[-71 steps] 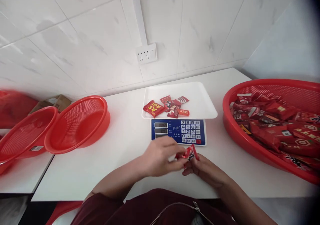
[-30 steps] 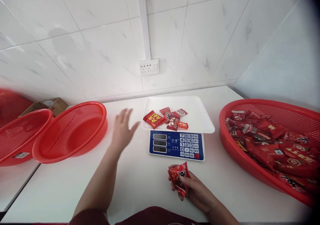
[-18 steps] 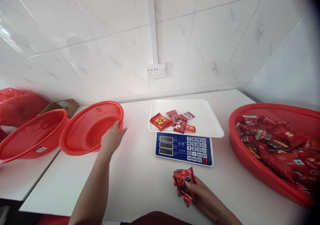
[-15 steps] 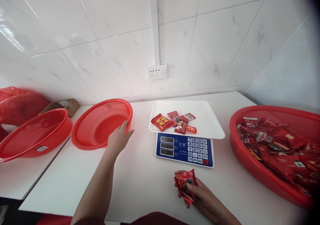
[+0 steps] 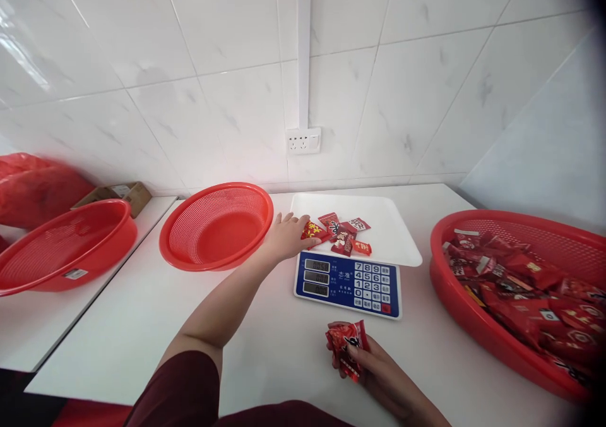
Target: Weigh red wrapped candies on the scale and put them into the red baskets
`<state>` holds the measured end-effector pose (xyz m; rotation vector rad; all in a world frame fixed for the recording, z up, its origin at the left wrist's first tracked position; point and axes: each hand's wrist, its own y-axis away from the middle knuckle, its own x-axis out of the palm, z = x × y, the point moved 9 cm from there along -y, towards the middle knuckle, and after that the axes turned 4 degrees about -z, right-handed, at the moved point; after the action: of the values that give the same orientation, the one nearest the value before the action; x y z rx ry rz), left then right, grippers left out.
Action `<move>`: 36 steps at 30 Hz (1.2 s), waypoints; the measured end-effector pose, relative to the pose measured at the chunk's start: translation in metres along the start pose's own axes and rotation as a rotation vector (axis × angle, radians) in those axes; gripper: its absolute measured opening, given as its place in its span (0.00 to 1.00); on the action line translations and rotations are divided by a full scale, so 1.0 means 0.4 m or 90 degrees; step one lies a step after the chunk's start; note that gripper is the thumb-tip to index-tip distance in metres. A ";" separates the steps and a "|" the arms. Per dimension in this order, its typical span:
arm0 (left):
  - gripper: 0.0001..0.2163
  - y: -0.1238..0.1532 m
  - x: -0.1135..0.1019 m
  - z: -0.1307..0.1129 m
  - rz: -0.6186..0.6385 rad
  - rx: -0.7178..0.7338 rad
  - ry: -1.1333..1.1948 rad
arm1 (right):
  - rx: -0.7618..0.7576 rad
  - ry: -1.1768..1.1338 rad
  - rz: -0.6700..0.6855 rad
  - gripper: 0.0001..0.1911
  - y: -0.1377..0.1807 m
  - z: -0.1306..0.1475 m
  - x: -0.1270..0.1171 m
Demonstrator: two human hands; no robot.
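Observation:
My left hand (image 5: 290,236) reaches over the left edge of the scale's white tray (image 5: 398,234), fingers spread above a red snack packet (image 5: 314,231) with yellow lettering. Whether the fingertips touch that packet I cannot tell. Several more small red packets (image 5: 344,240) lie together on the tray. In front of the scale, my right hand (image 5: 367,364) is closed around a crinkled red snack packet (image 5: 348,348) with dark lettering; its fingers hide part of it. The scale's blue keypad panel (image 5: 348,285) faces me.
On the right, a large red basket (image 5: 442,288) holds many red packets. A red perforated basket (image 5: 173,237) stands left of the scale. Farther left are another red basket (image 5: 95,266), a cardboard box (image 5: 138,196) and a red plastic bag (image 5: 38,187). A wall socket (image 5: 303,141) is behind.
My left hand has left the rim of the middle red basket and moved right to the tray's packets. That basket sits farther right. The right hand keeps its packet.

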<state>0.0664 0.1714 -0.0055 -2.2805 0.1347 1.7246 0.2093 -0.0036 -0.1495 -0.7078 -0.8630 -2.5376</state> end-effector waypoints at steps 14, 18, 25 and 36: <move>0.20 0.102 -0.240 0.158 -0.308 -0.203 -0.060 | -0.004 0.039 0.039 0.28 0.000 0.000 0.014; 0.19 0.040 -0.142 0.049 -0.157 -0.029 -0.029 | -0.006 0.052 0.059 0.28 -0.003 -0.004 0.018; 0.32 -0.091 0.045 -0.142 0.097 0.179 0.003 | -0.027 0.030 0.031 0.28 -0.003 0.000 0.004; 0.17 0.000 -0.138 0.096 -0.059 -0.162 -0.115 | -0.023 0.072 0.076 0.29 0.003 0.001 0.020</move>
<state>0.0151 0.1771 0.0375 -2.2427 -0.2370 1.9840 0.2034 -0.0055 -0.1441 -0.6023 -0.7165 -2.4661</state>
